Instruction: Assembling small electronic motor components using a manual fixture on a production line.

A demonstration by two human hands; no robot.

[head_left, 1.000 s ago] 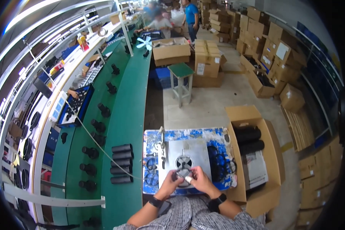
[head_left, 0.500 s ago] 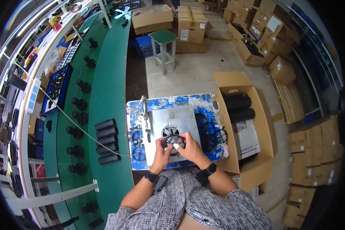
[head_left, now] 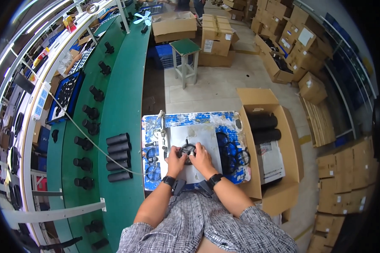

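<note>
Head-worn fisheye, looking steeply down, small worktable point(head_left: 198, 120) close below, edges bending

A small worktable point(head_left: 190, 119) with a blue, paint-scuffed top stands on a pale concrete floor point(head_left: 215, 90). A light grey mat point(head_left: 200, 135) covers its middle. On the mat sits a small round black part point(head_left: 187, 150). Black rings point(head_left: 234, 152) lie on the table's right side, more black ring parts point(head_left: 153, 162) on its left. A slim metal tool point(head_left: 161, 126) lies along the mat's left edge.
</note>
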